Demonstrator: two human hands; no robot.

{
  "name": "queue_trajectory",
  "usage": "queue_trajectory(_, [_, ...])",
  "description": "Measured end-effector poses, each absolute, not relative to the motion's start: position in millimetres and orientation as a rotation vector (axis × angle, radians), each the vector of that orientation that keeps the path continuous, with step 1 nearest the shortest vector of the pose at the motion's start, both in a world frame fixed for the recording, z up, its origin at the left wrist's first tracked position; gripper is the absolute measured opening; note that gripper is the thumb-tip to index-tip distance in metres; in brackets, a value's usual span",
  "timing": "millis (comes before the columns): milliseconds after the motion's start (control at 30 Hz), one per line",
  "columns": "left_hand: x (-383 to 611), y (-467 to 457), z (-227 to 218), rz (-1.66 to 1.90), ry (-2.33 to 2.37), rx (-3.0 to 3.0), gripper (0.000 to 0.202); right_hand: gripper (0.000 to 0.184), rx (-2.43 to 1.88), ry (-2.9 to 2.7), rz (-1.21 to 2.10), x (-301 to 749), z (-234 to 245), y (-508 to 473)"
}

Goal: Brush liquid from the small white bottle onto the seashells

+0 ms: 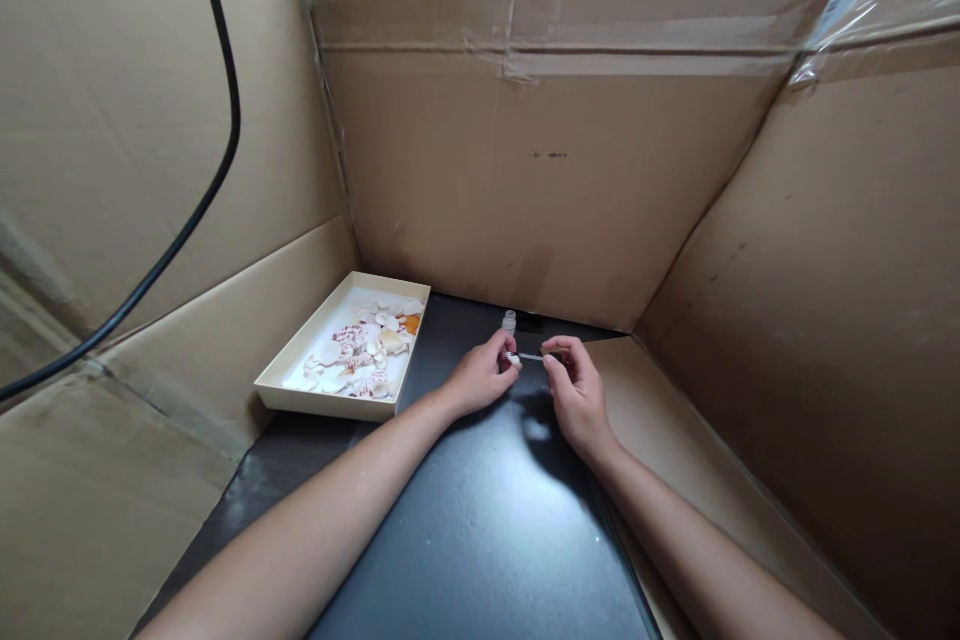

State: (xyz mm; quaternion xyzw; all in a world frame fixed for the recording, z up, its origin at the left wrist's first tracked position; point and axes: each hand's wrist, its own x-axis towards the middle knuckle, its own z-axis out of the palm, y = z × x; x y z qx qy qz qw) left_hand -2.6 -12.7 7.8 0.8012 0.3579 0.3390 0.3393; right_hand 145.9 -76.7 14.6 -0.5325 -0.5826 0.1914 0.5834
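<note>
Three cardboard walls (555, 200) enclose a black worktop (487, 540). White tray (322, 403) of shells (360, 350) sits far left. Left hand (480, 378) and right hand (576, 395), mid-worktop, each pinch one end of a thin stick (531, 356). Small bottle (509, 321) stands just beyond, untouched.

Pinched between the left hand (480, 380) and right hand (579, 395), a thin pale strand (531, 356) looks smooth; its material cannot be told. Beneath the grip, the black tabletop (480, 520) is smooth with a soft sheen. Left of the grip, a matt cream tray (330, 400) holds smooth, hard seashells (360, 345). Around the grip, matt brown cardboard walls (525, 200) carry shiny clear tape (637, 60).
</note>
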Motion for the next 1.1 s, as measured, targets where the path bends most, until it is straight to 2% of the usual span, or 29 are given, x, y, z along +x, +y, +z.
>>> queue_trajectory(167, [-2.5, -12.9, 7.4, 0.888, 0.919, 2.076, 0.012, 0.013, -1.299, -1.373, 0.362, 145.1, 14.8, -76.5])
queue_trajectory(1100, [-3.1, -11.0, 5.6, 0.88, 0.893, 2.123, 0.013, 0.017, -1.266, -1.456, 0.438, 146.6, 9.8, -74.6])
